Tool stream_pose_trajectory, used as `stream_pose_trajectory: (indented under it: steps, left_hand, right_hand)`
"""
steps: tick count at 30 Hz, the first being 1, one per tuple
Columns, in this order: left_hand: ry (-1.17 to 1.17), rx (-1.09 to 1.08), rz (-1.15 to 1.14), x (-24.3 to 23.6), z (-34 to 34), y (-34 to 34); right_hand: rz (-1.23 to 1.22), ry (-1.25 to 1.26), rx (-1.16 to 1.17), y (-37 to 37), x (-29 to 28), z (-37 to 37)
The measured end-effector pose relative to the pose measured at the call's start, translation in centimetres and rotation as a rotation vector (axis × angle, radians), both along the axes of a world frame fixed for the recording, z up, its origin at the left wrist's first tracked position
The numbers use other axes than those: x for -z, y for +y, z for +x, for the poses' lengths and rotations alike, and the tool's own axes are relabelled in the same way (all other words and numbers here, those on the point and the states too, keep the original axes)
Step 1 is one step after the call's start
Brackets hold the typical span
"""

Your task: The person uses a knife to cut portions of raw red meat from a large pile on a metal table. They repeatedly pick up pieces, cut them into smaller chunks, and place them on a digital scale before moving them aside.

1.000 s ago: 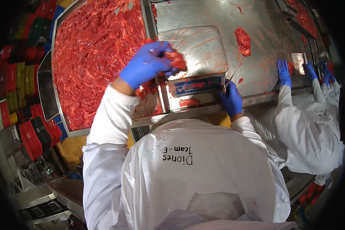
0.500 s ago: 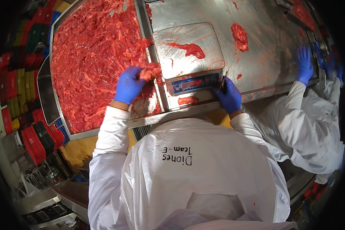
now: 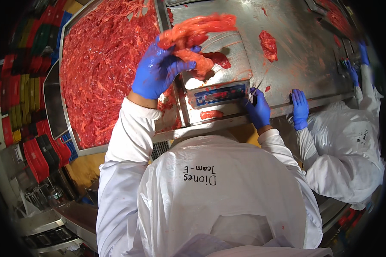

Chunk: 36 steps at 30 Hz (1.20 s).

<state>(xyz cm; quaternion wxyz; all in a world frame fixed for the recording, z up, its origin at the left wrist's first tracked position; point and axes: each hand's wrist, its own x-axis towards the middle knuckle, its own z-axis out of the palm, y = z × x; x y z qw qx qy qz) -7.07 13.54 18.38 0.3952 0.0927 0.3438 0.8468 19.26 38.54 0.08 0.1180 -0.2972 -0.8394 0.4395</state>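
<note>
My left hand, in a blue glove, is closed around a long strip of raw meat. The strip hangs in the air over the left part of a steel bench scale. Beneath it on the scale's plate lies a darker piece of meat. At the scale's front right corner, my right hand, also gloved in blue, is closed on what looks like a knife with a dark handle and thin blade. Left of the scale is a steel tray filled with red raw meat.
More meat pieces lie on the steel table, and another scrap sits before the scale. On the right a co-worker in white rests a gloved hand at the table edge. Stacked coloured crates stand at far left.
My left hand has lifted the meat strip from the tray's edge up and right over the scale. My right hand has barely moved. The co-worker's near hand has come closer along the edge.
</note>
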Motion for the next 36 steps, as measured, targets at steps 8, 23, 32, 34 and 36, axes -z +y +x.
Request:
stream_pose_trajectory:
  steps: [8, 23, 32, 34, 36]
  left_hand:
    - [1.405, -0.346, -1.043, 7.0, 1.4, -0.2]
    - [1.267, -0.09, -1.012, 9.4, 2.7, -3.1]
    - [0.967, -0.033, -0.887, 7.2, 6.0, -2.2]
    - [0.944, -0.001, -0.87, 6.6, 5.8, -2.1]
    - [0.997, 0.005, -0.803, 6.0, 5.5, -2.0]
  right_hand:
    - [-0.442, 0.077, -0.2, -5.0, -8.1, -3.7]
    - [-1.26, -0.19, -0.493, -6.1, -10.2, -7.3]
    - [-0.927, -0.172, -0.504, -8.4, -8.6, -12.7]
    - [-0.916, -0.093, -0.45, -7.9, -8.1, -12.2]
    - [-1.046, -0.026, -0.329, -7.0, -9.0, -12.2]
